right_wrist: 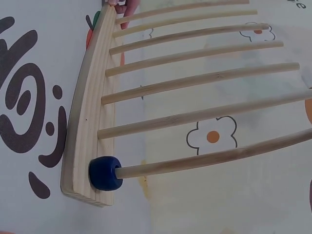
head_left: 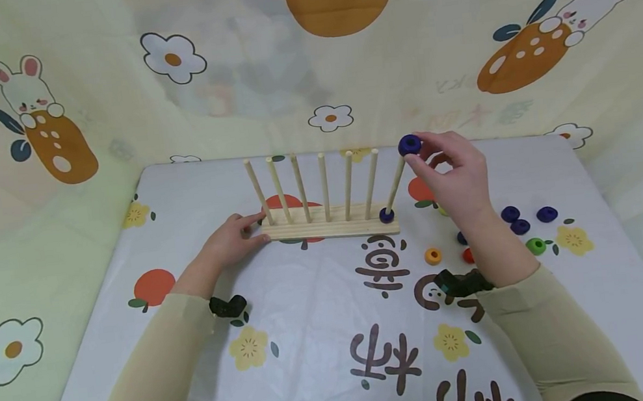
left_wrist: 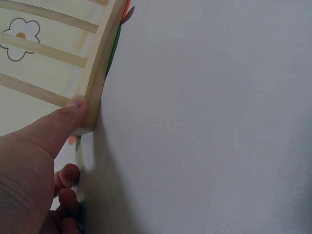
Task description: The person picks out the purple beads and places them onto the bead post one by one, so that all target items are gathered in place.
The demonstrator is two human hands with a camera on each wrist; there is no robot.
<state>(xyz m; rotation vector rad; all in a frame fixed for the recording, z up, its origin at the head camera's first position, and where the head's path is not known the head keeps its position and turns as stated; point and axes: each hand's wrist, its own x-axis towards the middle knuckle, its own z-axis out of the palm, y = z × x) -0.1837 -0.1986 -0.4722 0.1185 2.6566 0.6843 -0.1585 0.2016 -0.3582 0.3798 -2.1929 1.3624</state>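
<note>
The right hand (head_left: 460,176) pinches a blue bead (head_left: 404,147) between thumb and fingers, raised at the top of the peg (head_left: 395,186) nearest that hand. Whether the peg's tip has entered the bead's hole cannot be told, since the bead covers it. The left hand (head_left: 228,241) grips the near end of the wooden base (head_left: 330,227), its thumb pressing on the end, as the left wrist view shows.

The base lies between the hands, reaching from the left hand's fingertips to a spot below and to the left of the right hand. Seven upright pegs stand in a row along it. A second blue bead (right_wrist: 104,173) sits at the foot of the peg closest to the right hand, touching the base; the other six pegs, toward the left hand, are bare.

Just left of the right wrist, an orange bead (head_left: 429,258) lies on the table (head_left: 309,306), with a red bead (head_left: 468,255) and another blue bead (head_left: 461,238) beside the wrist, both partly hidden by it. To the right of the right forearm are three blue beads (head_left: 520,226) and, nearer the sleeve (head_left: 552,326), a green bead (head_left: 532,249). Beyond both hands hangs a printed curtain (head_left: 259,109).
</note>
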